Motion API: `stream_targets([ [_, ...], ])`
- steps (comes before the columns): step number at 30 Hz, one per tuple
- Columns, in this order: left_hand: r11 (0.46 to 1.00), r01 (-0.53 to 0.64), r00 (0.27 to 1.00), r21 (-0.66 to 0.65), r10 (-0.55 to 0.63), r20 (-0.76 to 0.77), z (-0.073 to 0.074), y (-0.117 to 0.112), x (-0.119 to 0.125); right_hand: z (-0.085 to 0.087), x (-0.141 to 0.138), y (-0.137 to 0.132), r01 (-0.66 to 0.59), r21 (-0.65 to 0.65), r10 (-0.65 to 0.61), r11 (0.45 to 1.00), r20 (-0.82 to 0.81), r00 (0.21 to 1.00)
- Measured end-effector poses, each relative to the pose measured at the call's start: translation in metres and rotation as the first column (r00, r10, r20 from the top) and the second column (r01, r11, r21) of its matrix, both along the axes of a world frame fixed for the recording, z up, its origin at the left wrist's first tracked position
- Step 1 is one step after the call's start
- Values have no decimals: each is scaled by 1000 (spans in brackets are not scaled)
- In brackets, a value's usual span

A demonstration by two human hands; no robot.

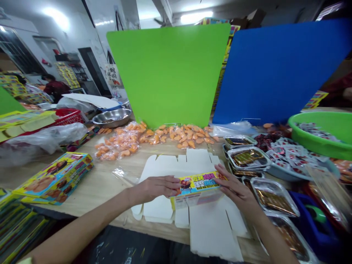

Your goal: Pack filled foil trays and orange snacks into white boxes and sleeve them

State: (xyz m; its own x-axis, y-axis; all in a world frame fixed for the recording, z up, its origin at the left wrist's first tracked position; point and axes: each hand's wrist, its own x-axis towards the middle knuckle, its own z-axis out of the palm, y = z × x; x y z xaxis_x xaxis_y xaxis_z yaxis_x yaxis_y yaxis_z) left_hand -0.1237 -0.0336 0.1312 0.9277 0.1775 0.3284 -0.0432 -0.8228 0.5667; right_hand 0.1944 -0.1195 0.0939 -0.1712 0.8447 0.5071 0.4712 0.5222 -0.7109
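A printed cardboard box (198, 184), yellow, blue and pink, stands between my hands above flattened white box blanks (210, 231). My left hand (159, 189) presses its fingers against the box's left end. On the right end rest the fingers of my right hand (233, 187), with the thumb underneath and partly hidden. Both hands grip the box from its two ends. The inside of the box does not show. At the left of the table lies a closed box (56, 176) with similar bright print.
Orange pieces in clear wrap (184, 135) lie along the back, before a green board (170, 73) and a blue board (275, 69). To the right are foil trays (275, 196), small packets (286, 154) and a green basin (321, 145). A metal bowl (112, 116) stands back left.
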Motion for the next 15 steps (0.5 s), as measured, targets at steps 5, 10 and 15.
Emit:
stream_targets([
  [5,996,44,998,75,-40,-49,29,3,3,0,-2,-1,4,-13,-4,1000,-22,1000],
  [10,975,-2,996,223,-17,83,2,-1,0,1,-3,0,16,6,-15,1000,-26,1000],
  [15,930,-208,932,303,94,351,-36,-8,-3,2,-4,-1,26,26,-26,999,0,1000],
])
